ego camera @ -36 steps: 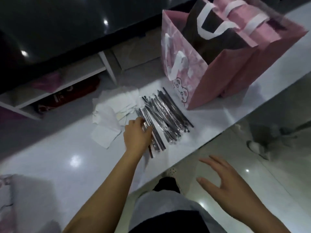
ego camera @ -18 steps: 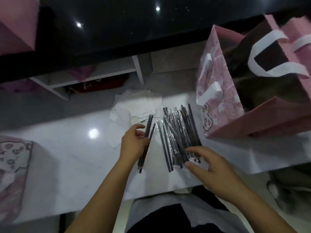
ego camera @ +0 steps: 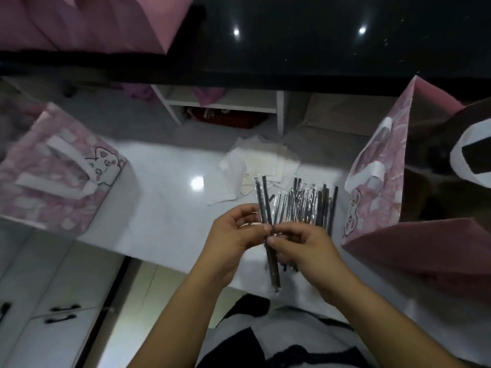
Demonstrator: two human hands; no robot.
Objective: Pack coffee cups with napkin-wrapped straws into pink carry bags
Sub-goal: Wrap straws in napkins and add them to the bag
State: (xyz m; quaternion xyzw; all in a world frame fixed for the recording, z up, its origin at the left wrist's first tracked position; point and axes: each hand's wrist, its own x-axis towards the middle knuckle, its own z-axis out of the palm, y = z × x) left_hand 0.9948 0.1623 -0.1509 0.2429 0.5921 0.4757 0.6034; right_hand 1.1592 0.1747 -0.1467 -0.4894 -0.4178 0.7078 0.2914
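Note:
Two dark straws in clear wrappers stand nearly upright above the white counter. My left hand grips them near the middle. My right hand pinches the same straws just below, fingertips meeting the left thumb. Behind my hands a pile of several wrapped straws lies on the counter. White napkins are heaped beyond it. An open pink carry bag with white handles stands at the right. Another pink bag with a cat drawing lies at the left. No cup shows.
A black raised counter top runs across the back, with a pink bag on it at top left. White shelving sits below it. The counter's near edge runs just under my hands; white drawers are at lower left.
My left hand has lifted two straws off the counter, and my right hand has come over from the pile to pinch them. The camera has swung left, showing the cat bag.

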